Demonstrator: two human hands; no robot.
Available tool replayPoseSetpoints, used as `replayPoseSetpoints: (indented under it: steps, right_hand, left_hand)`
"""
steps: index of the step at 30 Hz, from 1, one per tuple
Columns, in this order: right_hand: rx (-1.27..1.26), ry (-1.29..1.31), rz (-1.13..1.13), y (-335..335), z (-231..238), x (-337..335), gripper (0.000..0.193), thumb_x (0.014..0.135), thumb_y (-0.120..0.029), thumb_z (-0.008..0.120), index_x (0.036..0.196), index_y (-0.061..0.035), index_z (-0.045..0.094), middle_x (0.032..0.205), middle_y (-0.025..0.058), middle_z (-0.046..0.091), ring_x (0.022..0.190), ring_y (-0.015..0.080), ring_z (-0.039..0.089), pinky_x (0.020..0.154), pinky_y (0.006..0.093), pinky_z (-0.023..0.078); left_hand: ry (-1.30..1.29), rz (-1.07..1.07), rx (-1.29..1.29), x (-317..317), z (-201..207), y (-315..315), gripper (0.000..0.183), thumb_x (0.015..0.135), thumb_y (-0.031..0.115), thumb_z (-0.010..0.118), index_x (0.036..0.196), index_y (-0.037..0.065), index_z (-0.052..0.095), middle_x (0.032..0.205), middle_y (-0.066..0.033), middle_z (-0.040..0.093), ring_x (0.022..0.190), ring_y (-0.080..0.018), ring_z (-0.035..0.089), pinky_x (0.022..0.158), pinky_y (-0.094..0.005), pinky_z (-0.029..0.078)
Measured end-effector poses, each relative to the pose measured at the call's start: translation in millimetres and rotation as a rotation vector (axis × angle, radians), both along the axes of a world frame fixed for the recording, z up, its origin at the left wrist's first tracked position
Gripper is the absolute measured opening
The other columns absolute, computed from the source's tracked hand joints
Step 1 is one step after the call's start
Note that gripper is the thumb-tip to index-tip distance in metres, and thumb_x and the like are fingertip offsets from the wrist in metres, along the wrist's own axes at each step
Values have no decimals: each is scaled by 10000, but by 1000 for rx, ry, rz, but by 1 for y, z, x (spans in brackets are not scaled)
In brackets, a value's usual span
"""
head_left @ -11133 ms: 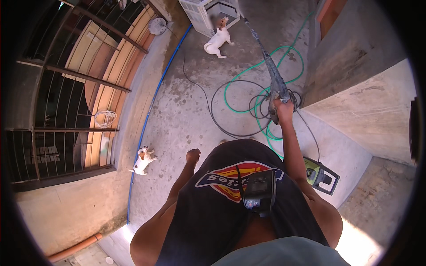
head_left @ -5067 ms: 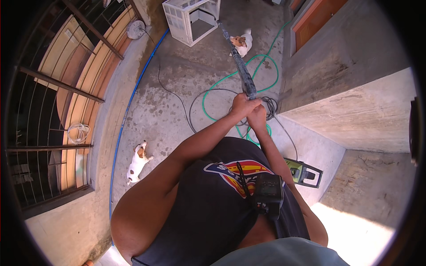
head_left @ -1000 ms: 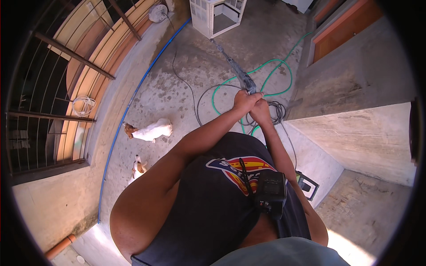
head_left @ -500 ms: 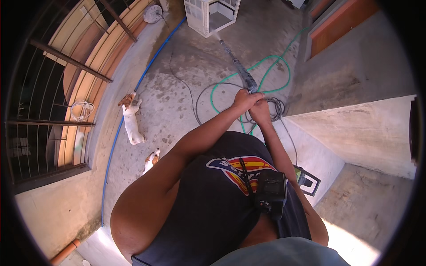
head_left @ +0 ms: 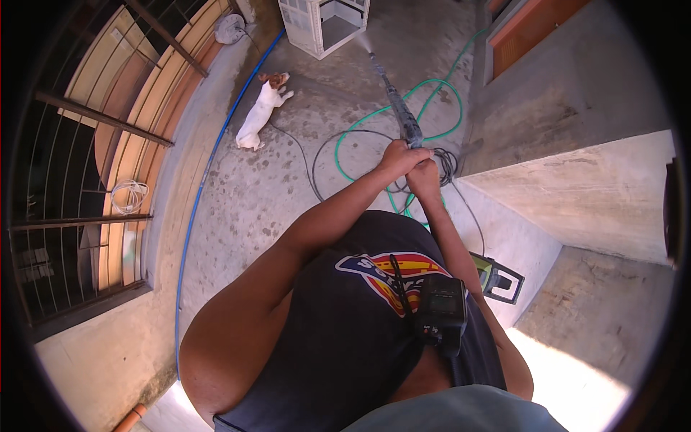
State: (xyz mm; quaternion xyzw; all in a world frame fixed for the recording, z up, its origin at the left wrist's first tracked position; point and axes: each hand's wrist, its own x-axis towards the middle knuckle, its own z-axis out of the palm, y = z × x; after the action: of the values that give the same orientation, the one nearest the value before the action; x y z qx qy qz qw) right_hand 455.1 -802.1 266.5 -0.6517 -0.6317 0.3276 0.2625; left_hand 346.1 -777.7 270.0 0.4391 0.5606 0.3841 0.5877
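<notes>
Far left: one barred gate with one coil of white cord hung on it. Next: one blue pipe along the base of the wall, one white-and-brown dog lying on the wet concrete floor. Top centre: one white crate-like frame, wet at the spot where the spray lands. Centre: one spray lance, held out in front of the chest and aimed at that frame. Left hand and right hand close together, touching, both clamped on the rear grip of the lance. Likely handling: stiff, long, front-heavy, prone to kick back under pressure, slick when wet; best taken at the rear grip with a second hold just ahead of it on the barrel. Below the hands: one green hose looped on the floor, one thin dark hose curling beside it, both soft and apt to snag underfoot. Right: one green-and-black washer unit beside the right forearm, at the foot of a concrete step.
</notes>
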Motion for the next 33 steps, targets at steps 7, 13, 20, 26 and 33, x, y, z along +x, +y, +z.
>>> replayPoseSetpoints:
  steps: [7,13,20,26,33]
  right_hand:
    - [-1,21,0,-2,-2,3,369,773,-303,612,862,54,624,794,305,626,803,456,626,695,494,488]
    - [73,17,-16,-2,3,1,363,780,-307,609,841,51,624,775,295,627,790,444,631,687,488,490]
    - [76,1,22,-1,5,-1,351,789,-301,602,827,47,630,763,279,634,775,430,638,674,478,493]
    - [44,11,26,-3,7,-3,349,785,-301,605,822,45,638,762,279,634,769,425,641,672,474,495]
    - [66,60,39,-4,4,-2,335,786,-292,605,820,38,646,753,273,636,771,422,643,674,472,496]
  left_hand:
    - [37,-20,25,4,-6,2,356,716,321,765,782,-22,693,737,-100,676,669,-153,634,615,-296,488]
    - [91,6,103,4,-6,2,314,737,303,748,728,-3,679,695,-77,667,639,-134,624,598,-290,483]
    - [85,39,87,4,-9,2,299,737,287,742,686,3,662,663,-69,651,602,-124,602,567,-293,467]
    - [117,54,84,1,-9,-1,296,734,286,738,668,9,658,649,-65,643,597,-126,600,560,-299,461]
    - [129,72,94,1,-5,-5,325,712,319,741,651,11,658,642,-81,648,592,-148,612,562,-316,465]
